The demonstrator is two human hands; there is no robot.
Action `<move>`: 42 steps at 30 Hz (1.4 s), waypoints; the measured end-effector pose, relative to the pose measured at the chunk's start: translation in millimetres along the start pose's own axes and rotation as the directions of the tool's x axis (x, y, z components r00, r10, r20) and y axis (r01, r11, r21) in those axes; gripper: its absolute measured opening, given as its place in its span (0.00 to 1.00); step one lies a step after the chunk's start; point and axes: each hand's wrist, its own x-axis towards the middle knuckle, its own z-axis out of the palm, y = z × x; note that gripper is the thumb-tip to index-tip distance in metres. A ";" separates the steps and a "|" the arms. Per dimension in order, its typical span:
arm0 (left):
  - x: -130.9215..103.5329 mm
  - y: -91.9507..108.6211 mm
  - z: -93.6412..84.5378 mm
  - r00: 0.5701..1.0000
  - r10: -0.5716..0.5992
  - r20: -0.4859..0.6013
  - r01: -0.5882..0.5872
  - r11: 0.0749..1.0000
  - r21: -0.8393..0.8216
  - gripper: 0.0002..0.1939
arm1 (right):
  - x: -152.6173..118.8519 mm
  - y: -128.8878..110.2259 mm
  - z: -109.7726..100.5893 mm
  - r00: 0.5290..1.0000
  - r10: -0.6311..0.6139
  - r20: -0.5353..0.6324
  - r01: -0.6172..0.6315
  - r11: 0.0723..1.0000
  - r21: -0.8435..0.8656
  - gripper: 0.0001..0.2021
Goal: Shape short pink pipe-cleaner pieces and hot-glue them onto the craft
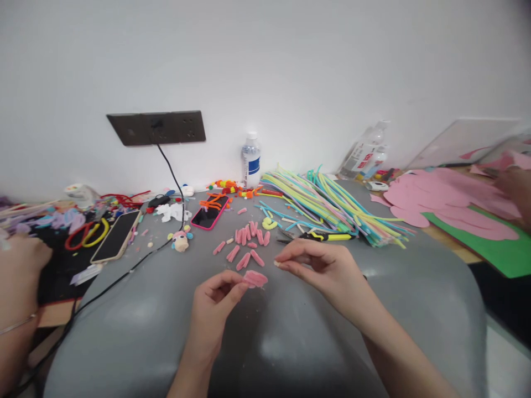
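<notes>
Between the thumb and forefinger of my left hand is a pink fuzzy piece, held above the grey surface. To its right, my right hand is closed in a pinch on a tiny pale bit. Several short pink fuzzy pieces lie in loose clusters just beyond both hands. A curled yellow-green piece rests behind them. Pliers with yellow-and-black handles lie just behind my right hand.
Pastel pipe cleaners are heaped at the back, beside a bottle. A pink-edged phone, a small figure and a black cable lie left. Other people's hands show at far left and far right.
</notes>
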 end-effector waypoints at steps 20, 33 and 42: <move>2.3 -14.9 -9.2 1.000 -0.008 0.004 0.008 0.999 -0.045 0.09 | -10.4 48.1 8.4 0.954 0.229 -0.195 -0.233 0.972 0.001 0.15; 4.7 -20.4 -12.0 0.999 0.023 0.028 -0.022 0.999 -0.030 0.09 | -12.5 46.8 19.4 0.936 0.326 -0.130 -0.303 0.938 0.165 0.13; 2.5 -18.9 -11.9 1.000 0.020 0.024 -0.020 1.000 -0.005 0.08 | -15.0 43.1 22.3 0.938 0.311 -0.156 -0.278 0.939 0.202 0.11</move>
